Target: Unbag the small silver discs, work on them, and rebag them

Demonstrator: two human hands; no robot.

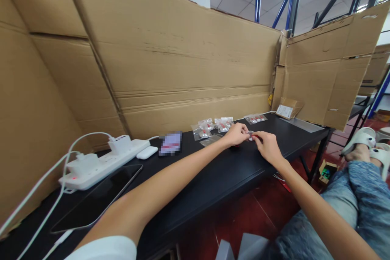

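Note:
Over the far part of the black table, my left hand (237,134) and my right hand (268,146) meet with fingers pinched. Between their fingertips is a small round clear piece (250,135) with a bit of red by it; its exact kind is too small to tell. Close behind my left hand lie several clear plastic bags (204,133), each with a round clear piece and something red inside. A further row of such bags (256,118) lies beyond my hands, near the cardboard wall. Part of a flat clear bag (211,141) shows beside my left forearm.
On the left of the black table (210,187) are a white power strip (105,162) with plugs and cables, a tablet (99,199), a white case (147,152) and a blurred-out phone (170,143). Cardboard walls (189,57) enclose the table. A labelled brown package (288,108) stands far right.

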